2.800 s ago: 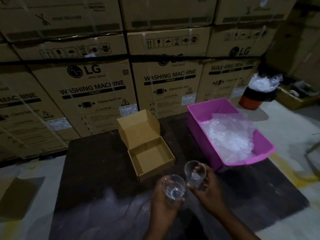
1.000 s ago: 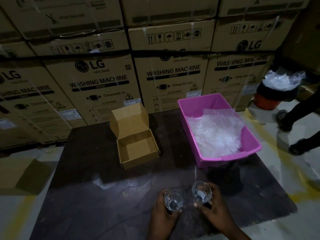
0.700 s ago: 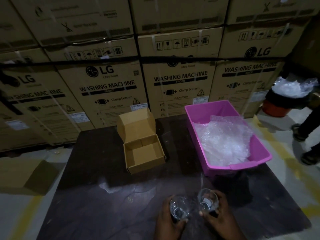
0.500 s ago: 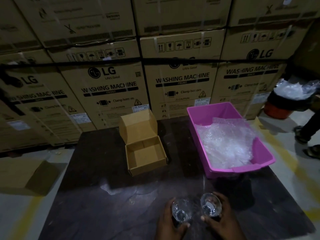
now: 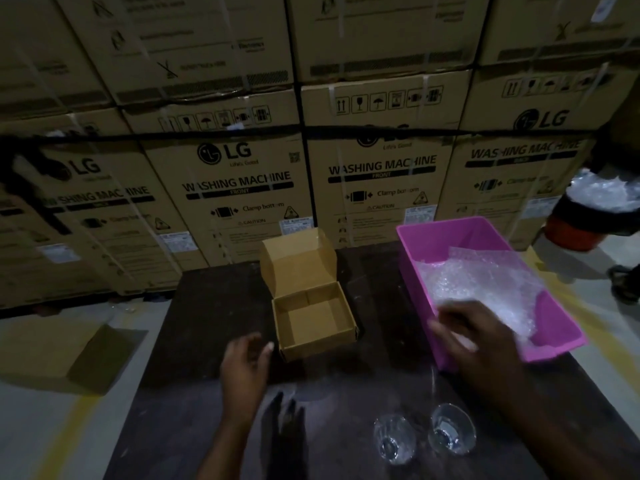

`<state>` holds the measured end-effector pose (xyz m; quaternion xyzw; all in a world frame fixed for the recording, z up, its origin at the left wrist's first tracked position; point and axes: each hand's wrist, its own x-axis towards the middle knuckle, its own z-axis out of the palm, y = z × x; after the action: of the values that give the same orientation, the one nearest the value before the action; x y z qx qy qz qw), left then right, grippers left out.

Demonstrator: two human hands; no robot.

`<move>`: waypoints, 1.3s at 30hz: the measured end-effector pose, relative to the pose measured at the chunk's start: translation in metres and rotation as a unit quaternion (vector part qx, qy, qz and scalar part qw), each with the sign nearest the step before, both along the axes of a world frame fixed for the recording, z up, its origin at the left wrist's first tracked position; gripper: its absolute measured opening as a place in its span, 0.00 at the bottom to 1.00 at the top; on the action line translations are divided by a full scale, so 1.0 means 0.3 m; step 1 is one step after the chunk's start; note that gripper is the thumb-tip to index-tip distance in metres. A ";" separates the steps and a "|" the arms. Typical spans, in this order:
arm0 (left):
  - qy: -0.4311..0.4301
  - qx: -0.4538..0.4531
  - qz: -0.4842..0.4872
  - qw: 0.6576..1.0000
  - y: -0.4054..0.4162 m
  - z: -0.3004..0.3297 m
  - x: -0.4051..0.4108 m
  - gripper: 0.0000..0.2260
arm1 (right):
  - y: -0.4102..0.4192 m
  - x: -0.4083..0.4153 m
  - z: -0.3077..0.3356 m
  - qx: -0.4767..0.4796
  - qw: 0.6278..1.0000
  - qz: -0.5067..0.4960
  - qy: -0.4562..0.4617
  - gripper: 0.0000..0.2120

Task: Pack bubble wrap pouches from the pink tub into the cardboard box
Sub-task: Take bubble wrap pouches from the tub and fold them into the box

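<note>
The small brown cardboard box [image 5: 313,320] sits open and empty near the middle of the dark counter [image 5: 207,306], its lid flap standing up at the far side so the cavity faces the person and can be filled from above. Just to its right, apart from it, stands the pink plastic tub [image 5: 446,237], angled so its long side runs away from the person. The clear bubble wrap pouches [image 5: 485,282] lie heaped in it, mostly toward the near and right part.

The right hand [image 5: 481,344] reaches over the tub's near left rim toward the heap, fingers loosely spread and blurred. Whether the fingertips already touch the wrap I cannot tell, and nothing looks pinched yet. The left hand [image 5: 246,362] hovers just beside the box's near left corner, fingers relaxed and slightly curled, holding nothing, probably ready to steady the box or receive a pouch.

Two clear drinking glasses [image 5: 422,436] stand side by side on the near edge of the counter, below the right forearm, set out of the path between tub and box. No pouch is in the box, so the packing appears to be at its start.
</note>
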<state>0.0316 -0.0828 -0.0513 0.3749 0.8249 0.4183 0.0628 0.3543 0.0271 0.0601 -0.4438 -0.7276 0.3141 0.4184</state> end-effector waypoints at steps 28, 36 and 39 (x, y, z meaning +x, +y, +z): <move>-0.040 -0.170 -0.122 0.977 0.154 -0.030 -0.130 0.17 | 0.183 -0.480 -0.425 -0.135 0.947 0.058 -0.285 0.07; 0.011 -0.166 -0.144 0.976 0.105 -0.051 -0.124 0.15 | 0.148 -0.476 -0.432 -0.120 0.944 0.067 -0.300 0.08; 0.026 -0.160 -0.152 0.975 0.112 -0.074 -0.138 0.12 | 0.147 -0.492 -0.417 -0.138 0.936 0.072 -0.315 0.10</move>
<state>-0.0099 -0.0491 -0.0736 0.4917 0.8160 0.2566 0.1630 0.2067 0.0712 -0.0649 -0.5203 -0.8013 0.2847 0.0786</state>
